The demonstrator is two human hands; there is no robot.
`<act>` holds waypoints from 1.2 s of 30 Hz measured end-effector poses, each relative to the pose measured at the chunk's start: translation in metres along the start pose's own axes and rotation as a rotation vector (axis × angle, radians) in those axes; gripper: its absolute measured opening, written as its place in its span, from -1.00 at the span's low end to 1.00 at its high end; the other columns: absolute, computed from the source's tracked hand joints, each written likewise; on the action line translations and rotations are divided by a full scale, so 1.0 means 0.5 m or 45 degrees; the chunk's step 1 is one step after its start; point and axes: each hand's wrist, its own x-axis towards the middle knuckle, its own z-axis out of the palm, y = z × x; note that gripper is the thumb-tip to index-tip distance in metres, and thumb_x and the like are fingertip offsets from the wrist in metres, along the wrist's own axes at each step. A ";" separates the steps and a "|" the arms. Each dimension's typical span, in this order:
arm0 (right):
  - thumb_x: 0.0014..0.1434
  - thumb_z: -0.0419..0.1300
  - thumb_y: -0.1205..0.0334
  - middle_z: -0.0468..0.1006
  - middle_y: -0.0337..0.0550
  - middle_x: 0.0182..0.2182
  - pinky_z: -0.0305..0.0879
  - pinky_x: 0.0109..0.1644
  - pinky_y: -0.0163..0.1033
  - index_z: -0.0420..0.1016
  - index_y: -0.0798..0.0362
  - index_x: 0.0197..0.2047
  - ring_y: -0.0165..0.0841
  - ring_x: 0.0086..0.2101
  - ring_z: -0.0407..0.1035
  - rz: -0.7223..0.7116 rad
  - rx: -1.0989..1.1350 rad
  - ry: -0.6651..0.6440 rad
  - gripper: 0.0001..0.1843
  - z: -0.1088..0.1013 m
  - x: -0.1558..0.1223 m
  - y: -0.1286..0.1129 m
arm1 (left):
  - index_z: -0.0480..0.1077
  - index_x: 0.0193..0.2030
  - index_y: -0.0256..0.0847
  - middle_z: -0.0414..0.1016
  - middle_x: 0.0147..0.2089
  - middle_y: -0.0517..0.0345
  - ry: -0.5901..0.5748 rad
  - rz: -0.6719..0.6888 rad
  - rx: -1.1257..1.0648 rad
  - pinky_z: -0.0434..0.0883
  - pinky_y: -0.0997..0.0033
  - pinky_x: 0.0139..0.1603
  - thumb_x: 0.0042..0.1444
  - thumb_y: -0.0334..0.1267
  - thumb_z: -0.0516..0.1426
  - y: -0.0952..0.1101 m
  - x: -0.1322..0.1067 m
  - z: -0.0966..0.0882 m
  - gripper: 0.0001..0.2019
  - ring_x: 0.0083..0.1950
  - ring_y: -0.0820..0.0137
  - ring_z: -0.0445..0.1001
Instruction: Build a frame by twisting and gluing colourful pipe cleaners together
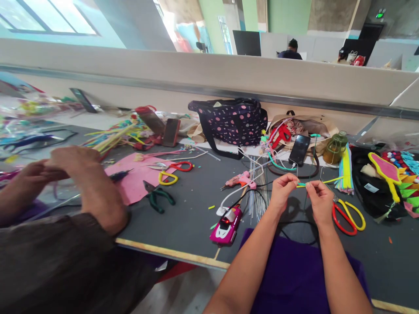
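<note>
My left hand (282, 191) and my right hand (319, 197) are raised side by side over the grey table (193, 209), both pinched on a thin yellow and green pipe cleaner (324, 180) that runs between the fingertips and sticks out to the right. A thin wire hangs down between the hands. Under my forearms lies purple cloth (294, 270). Red and yellow scissors (347, 216) lie just right of my right hand.
A co-worker's hands (65, 170) work at the left by pink paper (137, 179), green pliers (157, 198) and more scissors (173, 171). A pink glue gun (240, 179), a pink power strip (226, 226), a dotted bag (232, 122), a phone (299, 150) and craft pieces surround me.
</note>
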 end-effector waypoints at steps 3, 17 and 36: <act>0.09 0.24 0.01 0.42 -0.29 -0.56 0.16 -0.42 -0.33 0.45 0.08 -0.39 -0.45 -0.53 0.23 -0.050 -0.103 0.012 -0.72 0.000 -0.003 0.000 | 0.47 -0.50 -0.26 0.42 -0.46 0.22 0.064 -0.010 0.004 0.20 0.50 -0.36 -0.11 -0.32 0.25 0.000 0.001 0.002 -0.94 -0.47 0.54 0.23; 0.10 0.23 -0.06 0.45 -0.28 -0.54 0.18 -0.41 -0.31 0.51 0.06 -0.34 -0.42 -0.51 0.25 0.024 -0.072 0.001 -0.68 -0.007 0.012 0.018 | 0.54 -0.40 -0.30 0.52 -0.45 0.13 0.014 -0.144 0.018 0.32 0.45 -0.26 -0.09 -0.16 0.32 -0.012 0.003 0.004 -0.79 -0.43 0.48 0.39; 0.04 0.28 -0.03 0.48 -0.28 -0.53 0.20 -0.42 -0.33 0.53 0.08 -0.36 -0.44 -0.51 0.26 0.086 -0.033 -0.102 -0.68 0.002 0.019 0.058 | 0.56 -0.34 -0.32 0.52 -0.38 0.10 0.024 -0.248 -0.143 0.32 0.46 -0.29 -0.18 -0.11 0.37 -0.052 0.005 0.013 -0.68 -0.40 0.50 0.37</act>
